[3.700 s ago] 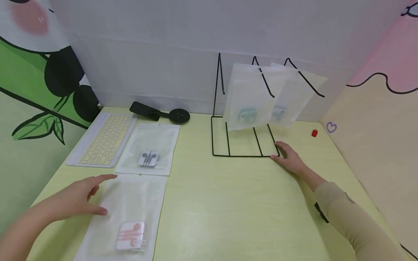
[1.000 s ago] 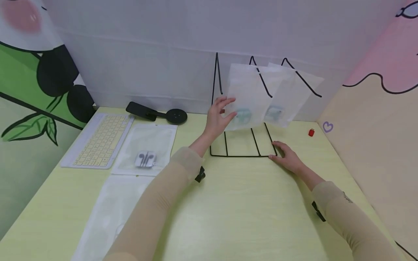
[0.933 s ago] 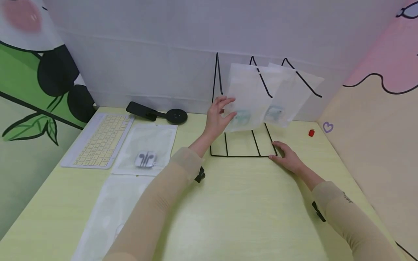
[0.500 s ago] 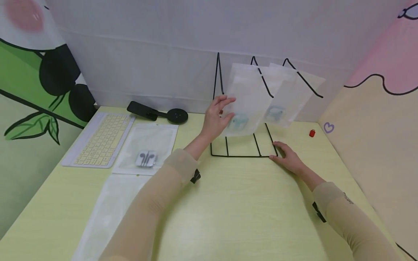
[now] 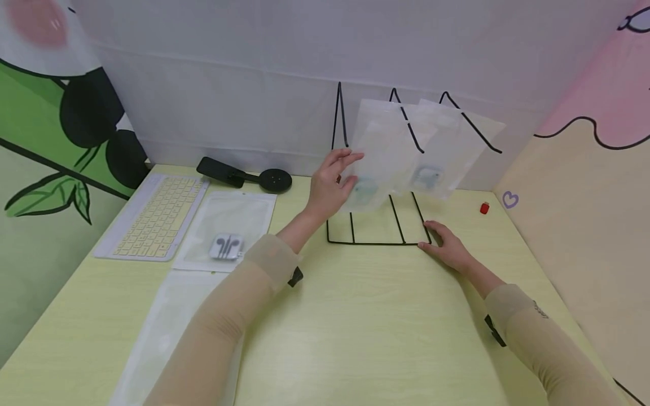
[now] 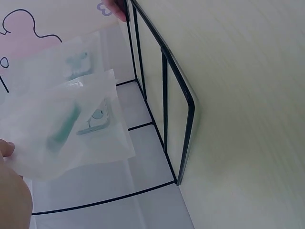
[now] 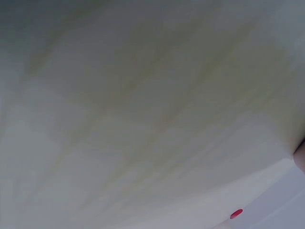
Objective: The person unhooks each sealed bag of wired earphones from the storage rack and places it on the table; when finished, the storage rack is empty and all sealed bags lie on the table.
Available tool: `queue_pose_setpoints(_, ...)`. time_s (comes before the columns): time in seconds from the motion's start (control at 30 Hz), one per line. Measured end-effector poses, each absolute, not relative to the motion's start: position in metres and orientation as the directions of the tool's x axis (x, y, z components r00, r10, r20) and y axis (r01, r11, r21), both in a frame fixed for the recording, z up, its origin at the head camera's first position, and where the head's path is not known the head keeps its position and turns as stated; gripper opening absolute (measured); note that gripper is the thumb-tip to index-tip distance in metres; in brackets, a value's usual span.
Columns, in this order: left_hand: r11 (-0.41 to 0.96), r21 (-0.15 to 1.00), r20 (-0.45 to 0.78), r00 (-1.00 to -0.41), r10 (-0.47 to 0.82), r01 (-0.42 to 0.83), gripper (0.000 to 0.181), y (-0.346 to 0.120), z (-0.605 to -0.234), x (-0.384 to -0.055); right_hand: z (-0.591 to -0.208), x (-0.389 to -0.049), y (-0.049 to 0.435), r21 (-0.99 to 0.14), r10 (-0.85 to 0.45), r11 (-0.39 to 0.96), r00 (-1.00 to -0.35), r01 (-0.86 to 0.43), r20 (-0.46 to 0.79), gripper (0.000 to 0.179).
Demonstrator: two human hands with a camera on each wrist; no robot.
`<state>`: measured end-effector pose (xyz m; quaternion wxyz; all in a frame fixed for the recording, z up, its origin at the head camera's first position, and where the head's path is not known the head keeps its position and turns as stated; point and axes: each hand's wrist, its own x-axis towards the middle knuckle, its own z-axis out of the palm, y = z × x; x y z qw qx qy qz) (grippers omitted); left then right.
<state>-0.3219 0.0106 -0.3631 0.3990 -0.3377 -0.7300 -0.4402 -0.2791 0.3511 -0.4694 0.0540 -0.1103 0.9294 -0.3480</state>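
On the middle hook of a black wire display rack [image 5: 376,243] hangs a translucent zip bag [image 5: 386,135] with teal earphones in a clear case. My left hand [image 5: 327,189] pinches this bag's left edge between thumb and fingers; in the left wrist view the bag [image 6: 71,129] slants away from the hand. A second bag [image 5: 452,141] with bluish earphones hangs on the right hook. The left hook bears nothing. With thumb and fingers my right hand [image 5: 449,248] holds the rack's front right corner. The right wrist view is mostly blurred sleeve.
Two more bags lie flat at the left: one with grey earphones [image 5: 225,247], and a nearer bag [image 5: 162,327] partly behind my left sleeve. A white keyboard [image 5: 152,217] and a black folding stand [image 5: 275,180] lie beyond. A small red object [image 5: 484,208] sits far right.
My left hand has moved from the nearer flat bag to the bag on the middle hook and taken its edge. That bag has shifted slightly left. My right hand stays at the rack's corner.
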Motion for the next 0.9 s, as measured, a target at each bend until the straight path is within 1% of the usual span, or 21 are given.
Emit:
queue_pose_setpoints(0.23, 0.407, 0.315, 0.903, -0.402, 0.149, 0.858, 0.035, 0.008, -0.359, -0.318, -0.467, -0.278, 0.349, -0.658, -0.237, 0.736, -0.971, -0.159, -0.030, 0.073)
queue_pose_setpoints(0.33, 0.404, 0.300, 0.908, -0.389, 0.157, 0.864, 0.035, 0.006, -0.357, -0.315, -0.467, -0.278, 0.348, -0.655, -0.234, 0.740, -0.971, -0.152, -0.039, 0.074)
queue_pose_setpoints(0.63, 0.377, 0.314, 0.890, -0.409, 0.203, 0.871, 0.040, 0.000, -0.346, -0.305, -0.467, -0.278, 0.348, -0.653, -0.234, 0.742, -0.972, -0.153, -0.038, 0.074)
queue_pose_setpoints(0.9, 0.358, 0.347, 0.857, -0.448, 0.254, 0.867, 0.042, -0.006, -0.336, -0.295, -0.470, -0.280, 0.350, -0.648, -0.231, 0.745, -0.972, -0.155, -0.033, 0.074)
